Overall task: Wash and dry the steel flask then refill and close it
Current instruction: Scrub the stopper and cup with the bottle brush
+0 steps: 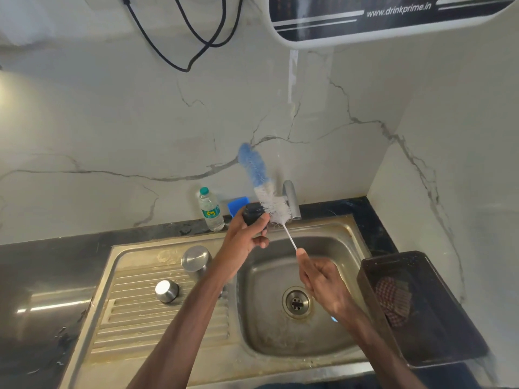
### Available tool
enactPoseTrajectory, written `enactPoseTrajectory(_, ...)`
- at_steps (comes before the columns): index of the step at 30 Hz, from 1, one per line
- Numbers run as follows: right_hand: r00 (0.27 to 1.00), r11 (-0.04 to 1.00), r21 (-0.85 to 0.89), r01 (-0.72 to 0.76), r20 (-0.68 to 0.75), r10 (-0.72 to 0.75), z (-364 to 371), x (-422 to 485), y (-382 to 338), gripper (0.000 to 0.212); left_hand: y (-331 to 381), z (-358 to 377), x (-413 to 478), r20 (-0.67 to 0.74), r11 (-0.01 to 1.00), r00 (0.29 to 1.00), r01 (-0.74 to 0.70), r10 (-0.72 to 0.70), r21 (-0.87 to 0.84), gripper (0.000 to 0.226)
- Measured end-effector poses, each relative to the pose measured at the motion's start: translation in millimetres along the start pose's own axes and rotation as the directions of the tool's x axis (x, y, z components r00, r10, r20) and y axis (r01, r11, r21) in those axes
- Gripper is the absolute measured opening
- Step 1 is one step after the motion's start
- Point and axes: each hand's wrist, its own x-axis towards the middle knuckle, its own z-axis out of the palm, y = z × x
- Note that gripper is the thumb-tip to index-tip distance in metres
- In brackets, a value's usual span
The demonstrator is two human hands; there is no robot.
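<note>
My left hand (243,237) grips a small black flask stopper (253,215) above the back rim of the sink. My right hand (323,282) pinches the thin white handle of a long bottle brush (262,189). The brush has blue and white bristles, points up toward the wall, and its white bristles touch the stopper. The steel flask (196,259) stands upside down on the ribbed drainboard, left of my left forearm. A small steel cap (167,290) sits in front of it.
The steel sink basin (269,327) has a drain (296,303), with a tap (291,197) behind. A plastic water bottle (210,210) and a blue sponge (237,204) stand by the wall. On the right, a dark tray (438,332) holds a checked cloth (393,300). A water purifier (393,21) hangs above.
</note>
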Motion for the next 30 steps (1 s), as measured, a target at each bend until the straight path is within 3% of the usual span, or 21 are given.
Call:
enactPoseTrajectory(3, 1.000, 1.000, 0.007, -0.002, 0.025, 0.002, -3, -6, 12, 0.070, 6, -10, 4, -0.011, 0.999, 0.999, -0.029, 0.030, 0.022, 0.026)
enactPoseTrajectory(8, 1.000, 1.000, 0.012, -0.002, 0.009, 0.002, -1, -8, 12, 0.071, 0, -6, -1, 0.053, 0.977, 0.998, 0.014, -0.026, 0.214, 0.049)
enactPoseTrajectory(10, 1.000, 1.000, 0.021, 0.010, 0.007, -0.010, -1, -3, 3, 0.070, -4, 1, -5, 0.079, 0.973, 0.996, 0.011, -0.030, 0.232, 0.034)
enactPoseTrajectory(12, 1.000, 1.000, 0.013, 0.024, 0.000, -0.024, -2, -1, 2, 0.069, 1, 1, -6, 0.069, 0.985, 0.998, -0.008, -0.004, 0.170, 0.017)
enactPoseTrajectory(19, 1.000, 1.000, 0.008, 0.010, -0.018, -0.010, -9, -6, 18, 0.070, 14, -15, -1, 0.021, 1.000, 1.000, -0.007, 0.008, -0.006, 0.055)
enactPoseTrajectory(23, 0.998, 0.998, -0.009, 0.059, -0.012, -0.059, -6, 6, 2, 0.072, 7, -10, -7, 0.120, 1.000, 0.993, -0.007, 0.011, -0.027, 0.042)
enactPoseTrajectory(26, 0.999, 0.999, 0.022, 0.046, 0.000, -0.046, -4, 2, 12, 0.072, 16, -15, -4, 0.088, 0.993, 0.995, -0.041, 0.051, -0.110, 0.031)
enactPoseTrajectory(30, 0.999, 1.000, 0.023, 0.022, 0.023, -0.022, 0, -4, 19, 0.072, 14, -23, -5, 0.062, 0.995, 0.998, 0.019, -0.013, -0.095, 0.043)
